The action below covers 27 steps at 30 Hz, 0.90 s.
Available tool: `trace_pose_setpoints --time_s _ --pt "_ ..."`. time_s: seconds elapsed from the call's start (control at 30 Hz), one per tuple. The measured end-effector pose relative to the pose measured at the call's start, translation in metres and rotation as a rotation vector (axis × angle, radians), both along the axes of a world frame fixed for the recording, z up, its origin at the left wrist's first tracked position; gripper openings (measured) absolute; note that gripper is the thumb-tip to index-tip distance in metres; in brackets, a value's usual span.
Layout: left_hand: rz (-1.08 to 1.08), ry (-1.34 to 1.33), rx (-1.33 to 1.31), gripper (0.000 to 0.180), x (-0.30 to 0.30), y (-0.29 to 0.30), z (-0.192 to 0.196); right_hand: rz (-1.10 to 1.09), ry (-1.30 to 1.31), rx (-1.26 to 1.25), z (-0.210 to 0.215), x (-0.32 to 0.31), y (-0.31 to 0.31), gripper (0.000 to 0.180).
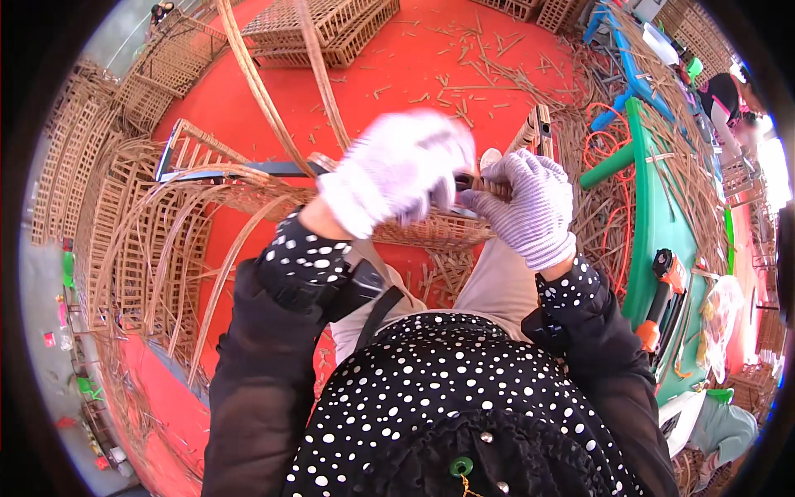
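Note:
A partly woven brown wicker frame (439,230) lies across my lap, with a dark metal bar (269,168) along its left part. Long loose wicker strands (263,91) rise from it and arc away at the top. My left hand (397,170), in a white glove, hovers over the frame's middle; motion smears its fingers, so what they hold cannot be made out. Beside it, my gloved right hand (534,207) is closed on the frame's wicker-wrapped edge, thumb and fingers pinched together. A wrapped end piece (538,132) sticks up just beyond that hand.
Stacked wicker baskets (331,33) stand on the red floor at the far side, with more wicker pieces (161,240) at left. Cut strips litter the floor. To the right, a green table (646,240) holds an orange-and-black power tool (662,290) and a plastic bag (720,319).

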<state>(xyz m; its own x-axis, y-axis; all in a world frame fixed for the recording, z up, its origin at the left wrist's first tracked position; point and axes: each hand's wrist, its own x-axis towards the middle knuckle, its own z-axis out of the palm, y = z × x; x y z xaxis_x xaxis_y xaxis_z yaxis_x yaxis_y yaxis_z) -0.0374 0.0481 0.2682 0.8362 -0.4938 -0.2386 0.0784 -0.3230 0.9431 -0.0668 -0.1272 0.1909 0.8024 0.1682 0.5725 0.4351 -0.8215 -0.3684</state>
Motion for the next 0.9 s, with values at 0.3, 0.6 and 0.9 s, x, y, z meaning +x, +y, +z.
trace_pose_setpoints --time_s 0.3,0.6,0.9 --pt "-0.334 -0.366 0.076 0.037 0.033 0.0 -0.047 0.005 -0.035 -0.017 -0.002 0.004 0.0 0.031" --pt "-0.554 -0.409 0.238 0.019 0.072 -0.035 -0.033 -0.135 0.216 -0.108 0.025 -0.003 -0.009 0.023" --pt "-0.405 0.003 0.027 0.014 0.065 -0.019 -0.053 -0.081 -0.098 0.047 0.007 -0.019 -0.009 0.046"
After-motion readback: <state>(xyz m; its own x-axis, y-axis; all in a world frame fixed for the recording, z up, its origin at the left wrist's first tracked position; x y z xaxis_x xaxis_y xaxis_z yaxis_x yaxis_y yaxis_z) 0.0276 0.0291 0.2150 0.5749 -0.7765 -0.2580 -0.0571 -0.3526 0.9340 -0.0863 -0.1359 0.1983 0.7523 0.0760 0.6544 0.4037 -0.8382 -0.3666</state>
